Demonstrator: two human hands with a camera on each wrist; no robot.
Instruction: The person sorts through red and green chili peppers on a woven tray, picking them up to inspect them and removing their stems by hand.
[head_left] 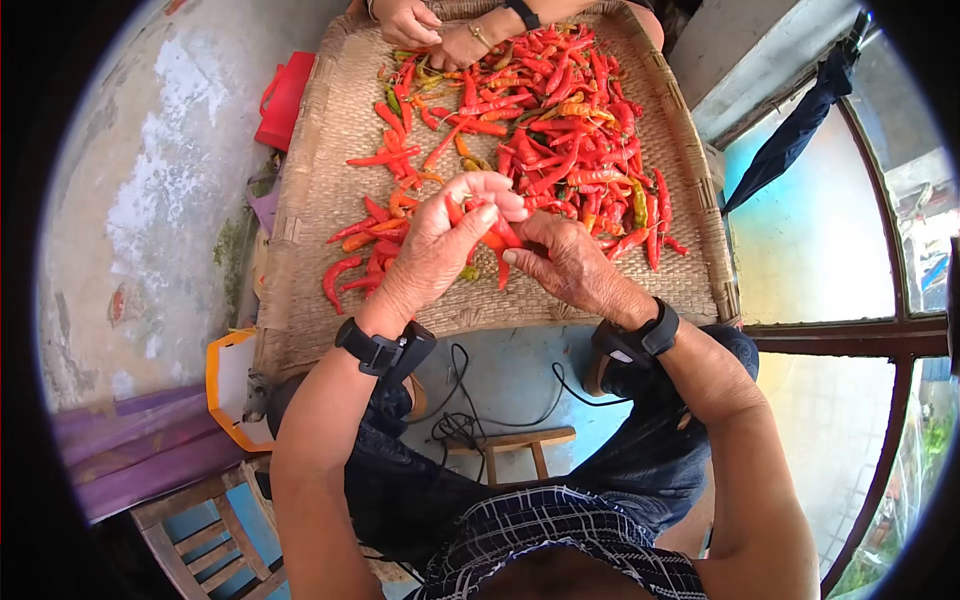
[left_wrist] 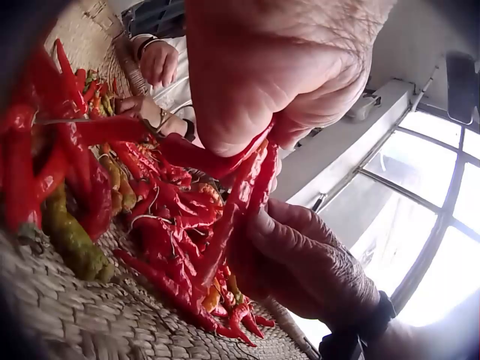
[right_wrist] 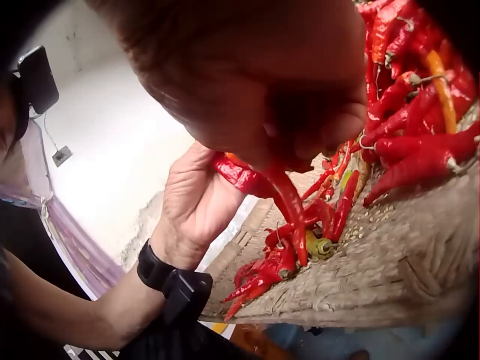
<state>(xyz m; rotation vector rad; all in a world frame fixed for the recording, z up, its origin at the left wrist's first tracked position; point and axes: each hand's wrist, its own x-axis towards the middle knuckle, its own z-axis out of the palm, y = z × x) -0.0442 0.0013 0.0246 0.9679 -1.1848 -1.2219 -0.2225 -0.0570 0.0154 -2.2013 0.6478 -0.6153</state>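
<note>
Above the near part of a woven tray (head_left: pixel 450 312), both hands meet over several red chili peppers (head_left: pixel 506 236). My left hand (head_left: pixel 435 240) holds chili peppers, its thumb lying across them. From the right, my right hand (head_left: pixel 572 262) pinches red chili peppers between thumb and fingers. Long red peppers (left_wrist: pixel 229 217) hang down between the two hands in the left wrist view. In the right wrist view a pepper (right_wrist: pixel 289 202) points downward below the right hand, whose fingers are in shadow. A large pile of red peppers (head_left: pixel 570 130) lies behind the hands, with a smaller group (head_left: pixel 375 240) at left.
Another person's hands (head_left: pixel 408 22) work at the tray's far edge. A red bag (head_left: pixel 288 100) stands left of the tray, by the wall. A window (head_left: pixel 815 220) is at right. Below are black cables (head_left: pixel 460 425) and a wooden stool (head_left: pixel 515 440).
</note>
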